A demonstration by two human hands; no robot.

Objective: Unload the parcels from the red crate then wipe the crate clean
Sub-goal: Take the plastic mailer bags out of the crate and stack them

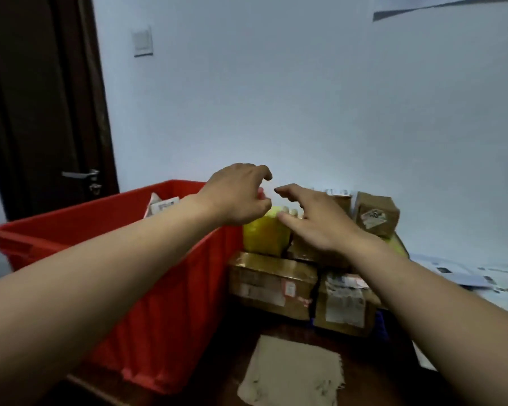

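Observation:
The big red crate (147, 288) stands on the left of the table, and a labelled parcel (160, 205) peeks over its far rim. To its right lies a pile of cardboard parcels (272, 284) with a yellow parcel (264, 237) on top. My left hand (236, 194) hovers just above the yellow parcel, fingers loosely curled, holding nothing. My right hand (311, 218) is spread over the pile beside it, fingertips near the yellow parcel's top, gripping nothing. A beige cloth (291, 373) lies flat on the table in front of the pile.
A small brown box (376, 215) sits at the back right of the pile. White papers (464, 276) lie on the right side of the table. A pale wall stands close behind, and a dark door (41, 112) with a metal handle is at the left.

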